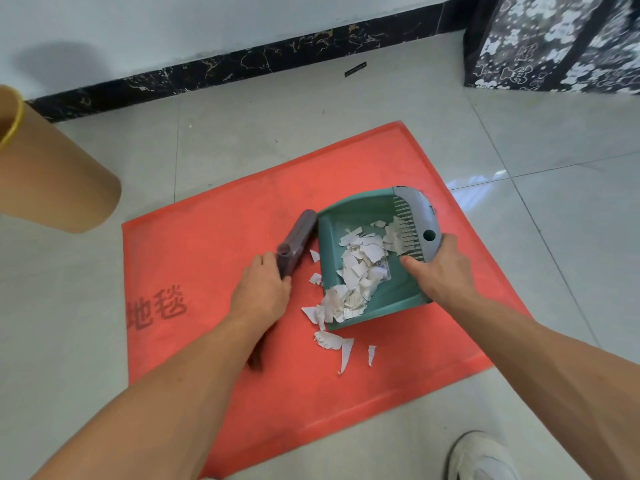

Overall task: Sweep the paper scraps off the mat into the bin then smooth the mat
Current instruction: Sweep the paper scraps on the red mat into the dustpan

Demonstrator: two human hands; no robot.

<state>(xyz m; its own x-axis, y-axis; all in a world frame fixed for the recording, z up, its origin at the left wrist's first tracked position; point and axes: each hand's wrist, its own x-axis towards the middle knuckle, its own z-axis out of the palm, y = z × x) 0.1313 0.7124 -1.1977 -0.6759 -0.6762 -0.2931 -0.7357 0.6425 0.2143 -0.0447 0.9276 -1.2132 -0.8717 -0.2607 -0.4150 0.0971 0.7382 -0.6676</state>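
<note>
A red mat (214, 271) with dark characters printed on it lies on the tiled floor. On it sits a green dustpan (349, 216) with a grey comb edge, holding a heap of white paper scraps (360, 271). My right hand (440, 268) grips the dustpan's grey rim. My left hand (263, 289) holds a grey brush (298, 242) that lies on the mat left of the pan. Several loose scraps (332, 341) lie on the mat by the pan's near lip.
A tan cylindrical bin (52, 181) stands at the left edge, off the mat. A black bag with white bear print (554, 43) stands at the back right by the wall. A white shoe (485, 455) shows at the bottom right.
</note>
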